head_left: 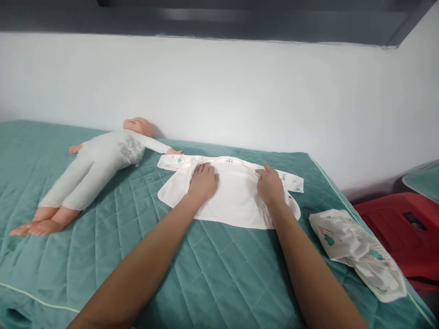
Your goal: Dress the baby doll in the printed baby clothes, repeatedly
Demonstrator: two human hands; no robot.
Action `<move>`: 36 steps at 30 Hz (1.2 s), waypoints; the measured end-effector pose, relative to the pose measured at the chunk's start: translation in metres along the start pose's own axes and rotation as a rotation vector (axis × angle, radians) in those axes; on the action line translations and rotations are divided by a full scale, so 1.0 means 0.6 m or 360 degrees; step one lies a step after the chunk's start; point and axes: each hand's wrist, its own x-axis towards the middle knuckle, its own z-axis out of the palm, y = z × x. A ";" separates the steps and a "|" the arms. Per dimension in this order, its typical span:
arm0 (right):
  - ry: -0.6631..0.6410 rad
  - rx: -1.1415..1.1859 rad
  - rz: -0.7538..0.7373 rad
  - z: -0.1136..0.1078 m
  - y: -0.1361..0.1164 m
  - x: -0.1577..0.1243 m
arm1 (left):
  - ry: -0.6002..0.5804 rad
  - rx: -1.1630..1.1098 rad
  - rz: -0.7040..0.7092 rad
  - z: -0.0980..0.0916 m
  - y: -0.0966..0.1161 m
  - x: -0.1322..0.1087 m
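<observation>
The left grip (205, 179) is relaxed and clasps nothing, palm down on the left half of the shirt (236, 196) with its fingers toward the neck edge. From the left, the doll (103, 148) lies slantwise on the quilt (219, 274), one outstretched hand (175, 151) just beside the left sleeve (168, 161) (whether the two touch, I cannot tell). The shirt lies flat under both hands, between the doll and the bundle; its long axis, sleeve to sleeve, runs left to right, across the line of the forearms, with the neck toward the wall (240, 100) and the hem toward the person. The left sleeve reaches out past the left grip, the nearer of the two to it. The right grip (270, 182) rests on the other half, fingers partly bent; I cannot tell if it pinches any cloth. It is much the nearer to the right sleeve (295, 183), which starts just beside it and points away rightward. Further right lie the printed bundle (356, 251), apart from the shirt, and the red case (387, 219).
</observation>
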 end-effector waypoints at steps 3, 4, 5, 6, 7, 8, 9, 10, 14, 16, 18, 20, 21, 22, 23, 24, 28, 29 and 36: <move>-0.0019 -0.0125 -0.0026 0.001 -0.006 -0.001 | 0.0037 0.0076 -0.0105 -0.002 0.007 -0.003; -0.0005 -0.0148 -0.0045 0.001 -0.007 -0.001 | 0.0044 0.0092 -0.0124 -0.004 0.008 -0.005; 0.0011 -0.0160 -0.0055 0.001 -0.009 -0.002 | 0.0047 0.0100 -0.0131 -0.005 0.009 -0.005; 0.0022 -0.0164 -0.0053 0.001 -0.010 -0.003 | 0.0051 0.0099 -0.0133 -0.006 0.009 -0.006; 0.0028 -0.0160 -0.0046 0.002 -0.010 -0.003 | 0.0056 0.0089 -0.0135 -0.007 0.009 -0.005; 0.0033 -0.0152 -0.0038 0.002 -0.011 -0.004 | 0.0061 0.0073 -0.0142 -0.007 0.007 -0.004; 0.0042 -0.0142 -0.0035 0.003 -0.010 -0.004 | 0.0063 0.0053 -0.0156 -0.008 0.006 -0.003; 0.0051 -0.0130 -0.0034 0.003 -0.009 -0.003 | 0.0062 0.0035 -0.0176 -0.008 0.005 -0.001; 0.0089 -0.0043 -0.0027 0.004 -0.003 -0.002 | 0.0034 0.0008 -0.0250 -0.010 0.002 0.007; 0.0107 0.0013 -0.0016 0.004 0.001 -0.002 | 0.0011 0.0017 -0.0267 -0.011 0.002 0.011; 0.0145 0.0063 -0.0017 0.005 0.004 -0.003 | -0.0017 0.0018 -0.0289 -0.012 0.002 0.016; 0.0166 0.0094 -0.0023 0.005 0.005 -0.003 | -0.0036 0.0012 -0.0318 -0.012 0.001 0.022; 0.0160 0.0100 -0.0023 0.004 0.004 -0.003 | -0.0042 0.0009 -0.0325 -0.012 0.000 0.024; 0.0145 0.0100 -0.0018 0.004 0.003 -0.003 | -0.0048 0.0007 -0.0325 -0.012 -0.001 0.026; 0.0124 0.0095 -0.0009 0.003 0.001 -0.002 | -0.0054 0.0007 -0.0321 -0.012 -0.001 0.027; 0.0100 0.0088 0.0003 0.002 -0.001 -0.002 | -0.0059 0.0009 -0.0314 -0.012 -0.002 0.027; -0.0001 0.0012 0.0011 -0.004 -0.013 -0.003 | -0.0055 0.0060 -0.0209 -0.011 0.000 0.023; -0.0013 -0.0024 -0.0014 -0.006 -0.017 -0.004 | -0.0046 0.0076 -0.0153 -0.009 0.001 0.021; -0.0005 -0.0113 -0.0431 -0.005 -0.078 -0.025 | -0.0068 0.0023 0.0178 0.011 0.008 0.006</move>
